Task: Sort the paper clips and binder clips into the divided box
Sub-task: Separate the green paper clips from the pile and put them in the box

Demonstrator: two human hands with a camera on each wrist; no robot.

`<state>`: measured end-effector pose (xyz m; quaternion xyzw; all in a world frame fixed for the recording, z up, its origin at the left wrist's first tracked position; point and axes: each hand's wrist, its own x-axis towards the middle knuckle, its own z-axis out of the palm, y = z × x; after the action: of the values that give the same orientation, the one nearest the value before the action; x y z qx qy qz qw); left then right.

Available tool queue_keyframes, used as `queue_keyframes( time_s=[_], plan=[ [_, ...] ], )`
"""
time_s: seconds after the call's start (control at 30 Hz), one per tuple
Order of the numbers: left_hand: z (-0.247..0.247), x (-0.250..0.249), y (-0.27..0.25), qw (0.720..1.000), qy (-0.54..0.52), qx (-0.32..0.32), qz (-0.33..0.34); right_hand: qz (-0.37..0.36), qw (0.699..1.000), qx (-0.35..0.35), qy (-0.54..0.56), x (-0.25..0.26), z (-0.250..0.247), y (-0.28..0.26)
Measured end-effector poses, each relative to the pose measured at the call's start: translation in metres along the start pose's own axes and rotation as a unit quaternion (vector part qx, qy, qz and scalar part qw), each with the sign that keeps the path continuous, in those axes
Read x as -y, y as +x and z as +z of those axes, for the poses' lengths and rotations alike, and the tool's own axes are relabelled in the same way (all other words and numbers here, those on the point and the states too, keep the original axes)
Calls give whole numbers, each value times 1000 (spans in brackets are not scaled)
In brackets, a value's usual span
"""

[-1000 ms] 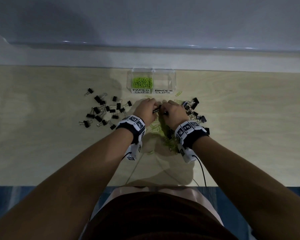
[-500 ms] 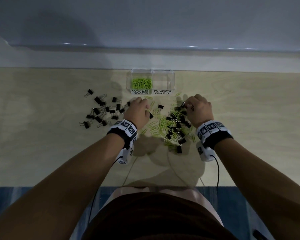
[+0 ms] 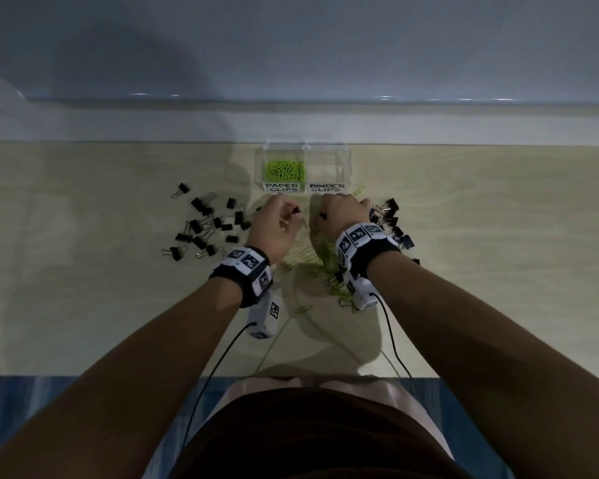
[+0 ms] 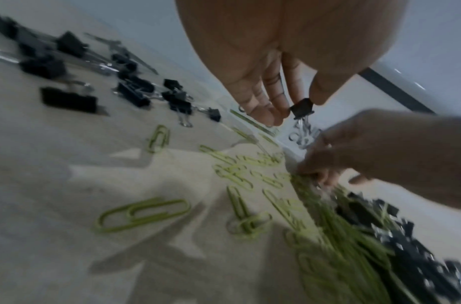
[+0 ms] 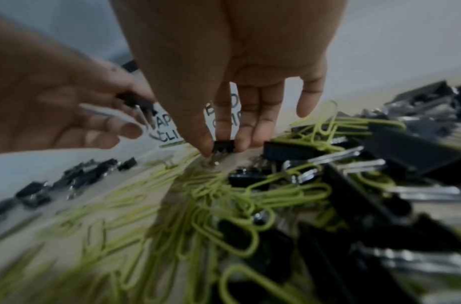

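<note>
Both hands have closed back toward the divided box (image 3: pixel 303 157), my left hand (image 3: pixel 278 225) and right hand (image 3: pixel 339 216) each pinching a binder clip (image 4: pixel 301 107), its binder half bare, many clips unsorted.

Left hand (image 4: pixel 289 51) pinches black binder clip (image 4: pixel 301 107) above scattered green paper clips (image 4: pixel 143 214).

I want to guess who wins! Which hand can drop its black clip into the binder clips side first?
Probably the right hand. It pinches a binder clip just in front of the BINDER CLIPS compartment. The left hand sits before the paper clips side.
</note>
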<state>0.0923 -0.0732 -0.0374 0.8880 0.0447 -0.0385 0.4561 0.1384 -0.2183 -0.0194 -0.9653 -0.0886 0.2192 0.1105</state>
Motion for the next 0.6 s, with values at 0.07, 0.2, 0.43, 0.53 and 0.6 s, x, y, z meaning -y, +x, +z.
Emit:
queue_keyframes(
  time_s=[0.07,0.2,0.43,0.53,0.6],
  plan=[
    [-13,5,2,999,-19,-48,-5,27,995,1,97,-7,-1,0],
    [-33,32,12,994,64,-82,-19,62,958,-117,253,-33,0,-10],
    [-35,41,19,940,332,37,68,108,982,-136,78,-100,-5,-22],
    [-16,24,22,931,330,116,106,77,985,-143,52,-101,-4,-14],
    [-5,15,22,918,347,159,105,46,990,-129,32,-91,-6,-8]
  ],
)
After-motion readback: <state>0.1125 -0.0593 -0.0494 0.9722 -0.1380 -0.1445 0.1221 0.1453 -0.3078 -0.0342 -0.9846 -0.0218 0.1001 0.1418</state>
